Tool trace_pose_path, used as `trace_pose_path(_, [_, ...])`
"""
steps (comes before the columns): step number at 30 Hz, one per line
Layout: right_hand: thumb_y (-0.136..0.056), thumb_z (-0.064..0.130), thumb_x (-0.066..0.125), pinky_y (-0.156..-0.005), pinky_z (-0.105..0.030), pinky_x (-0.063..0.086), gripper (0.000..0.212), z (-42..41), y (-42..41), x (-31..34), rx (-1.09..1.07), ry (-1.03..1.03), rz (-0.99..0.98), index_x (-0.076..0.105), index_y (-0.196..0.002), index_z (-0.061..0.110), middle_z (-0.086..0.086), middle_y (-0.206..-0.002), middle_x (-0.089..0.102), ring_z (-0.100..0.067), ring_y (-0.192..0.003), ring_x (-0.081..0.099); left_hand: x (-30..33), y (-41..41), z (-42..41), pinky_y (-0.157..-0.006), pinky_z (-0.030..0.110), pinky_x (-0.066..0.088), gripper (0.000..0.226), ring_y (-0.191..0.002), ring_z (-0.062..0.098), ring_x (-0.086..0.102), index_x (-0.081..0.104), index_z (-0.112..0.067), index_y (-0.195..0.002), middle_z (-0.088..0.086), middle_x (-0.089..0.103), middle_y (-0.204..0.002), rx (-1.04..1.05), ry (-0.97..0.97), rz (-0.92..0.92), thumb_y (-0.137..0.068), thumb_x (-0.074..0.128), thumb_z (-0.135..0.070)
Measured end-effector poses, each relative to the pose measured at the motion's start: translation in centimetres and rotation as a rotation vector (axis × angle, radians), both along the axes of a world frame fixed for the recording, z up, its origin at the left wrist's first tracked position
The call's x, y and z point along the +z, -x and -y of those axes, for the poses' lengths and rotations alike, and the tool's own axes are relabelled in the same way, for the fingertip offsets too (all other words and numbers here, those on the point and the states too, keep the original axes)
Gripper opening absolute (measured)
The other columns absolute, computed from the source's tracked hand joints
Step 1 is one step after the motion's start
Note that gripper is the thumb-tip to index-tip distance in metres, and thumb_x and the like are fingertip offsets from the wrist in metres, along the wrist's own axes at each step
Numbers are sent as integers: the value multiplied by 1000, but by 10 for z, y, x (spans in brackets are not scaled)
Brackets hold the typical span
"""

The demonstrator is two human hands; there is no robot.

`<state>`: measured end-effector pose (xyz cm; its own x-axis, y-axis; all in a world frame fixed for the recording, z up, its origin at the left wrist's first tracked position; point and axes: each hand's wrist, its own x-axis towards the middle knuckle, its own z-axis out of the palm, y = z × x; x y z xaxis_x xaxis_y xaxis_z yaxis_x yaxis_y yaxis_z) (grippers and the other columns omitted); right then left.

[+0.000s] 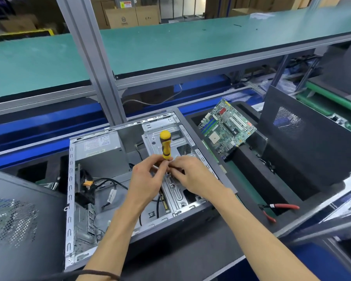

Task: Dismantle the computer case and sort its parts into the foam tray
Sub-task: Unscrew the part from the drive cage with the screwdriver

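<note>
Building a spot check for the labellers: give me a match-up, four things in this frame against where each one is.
Things:
1. motherboard
2. pliers
3. screwdriver
4. power supply

Places:
A. in the case's far left corner
B. held in both hands over the drive cage
C. propped tilted in the foam tray, right of the case
D. lying flat on the tray's near edge

Pairs: 1-C, 2-D, 3-B, 4-A

Motherboard [227, 124] right of case [101, 179]
</note>
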<state>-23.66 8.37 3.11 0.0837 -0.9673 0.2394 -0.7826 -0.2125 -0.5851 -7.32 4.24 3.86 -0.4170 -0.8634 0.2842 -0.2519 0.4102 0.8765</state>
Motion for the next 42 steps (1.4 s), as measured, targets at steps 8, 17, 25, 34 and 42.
trace_pose_path(8, [-91, 19, 68, -67, -28, 49, 5, 1, -2, 0, -89, 47, 106, 68, -95, 16, 4, -81, 68, -11, -72, 59, -3, 3, 3, -61, 19, 49, 21, -66, 13, 61, 60, -37, -83, -9, 66, -75, 39, 8, -57, -89, 75, -24])
trace_pose_path(17, [-93, 15, 63, -59, -27, 41, 11, 2, 0, 2, -84, -30, 132, 70, -85, 13, 4, -74, 61, -12, -66, 55, 1, 6, 2, -66, 17, 49, 13, -74, 12, 64, 71, -29, -88, -10, 71, -81, -2, -29, -26, -91, 71, -16])
trace_pose_path(25, [-95, 8, 57, -63, -34, 44, 11, 6, 2, 12, 3, -144, 75, 68, -95, 6, 3, -75, 58, -16, -68, 52, 2, 7, 1, -70, 26, 48, 18, -77, 18, 60, 74, -23, -99, -5, 64, -88, -56, 38, -29, -93, 68, -7])
trace_pose_path(34, [-91, 16, 68, -63, -10, 42, 9, 1, 2, 8, -89, -46, 156, 70, -86, 23, 17, -70, 61, 2, -69, 58, 0, 4, 2, -67, 20, 51, 10, -74, 13, 62, 64, -23, -91, -5, 65, -84, 23, -45, -31, -90, 73, -20])
trace_pose_path(42, [-97, 21, 65, -71, -30, 51, 14, 5, 5, 8, -25, -68, 98, 76, -100, 14, 0, -86, 69, -14, -77, 62, 0, 3, 4, -71, 26, 53, 3, -81, 12, 64, 69, -21, -92, -8, 68, -88, 47, -27, -17, -91, 71, -19])
